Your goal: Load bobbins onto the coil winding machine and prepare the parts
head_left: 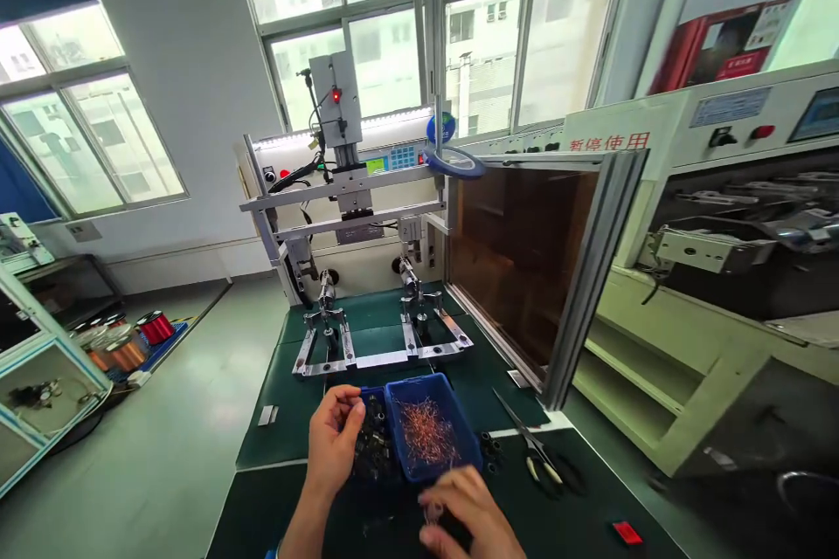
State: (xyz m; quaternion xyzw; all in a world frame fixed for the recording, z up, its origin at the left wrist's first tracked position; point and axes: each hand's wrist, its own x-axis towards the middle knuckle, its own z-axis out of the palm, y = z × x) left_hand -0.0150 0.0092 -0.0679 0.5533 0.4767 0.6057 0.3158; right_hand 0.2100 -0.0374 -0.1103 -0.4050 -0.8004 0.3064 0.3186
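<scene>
My left hand point(333, 441) reaches into a blue bin of small black parts point(373, 445), its fingers curled over them; what it grips is hidden. My right hand point(468, 511) hovers low in front of a second blue bin holding copper wire scraps point(429, 435), fingers pinched together on something small that I cannot make out. Both bins sit side by side on a dark green mat point(294, 410). Behind them stands a winding machine with two metal fixtures point(384, 336).
Scissors point(534, 450) and a few loose black parts point(491, 450) lie right of the bins. An open glass-panelled door point(557, 271) juts out at the right. Copper wire spools point(141, 336) rest on the floor at left. A red switch point(627, 533) sits near the bench edge.
</scene>
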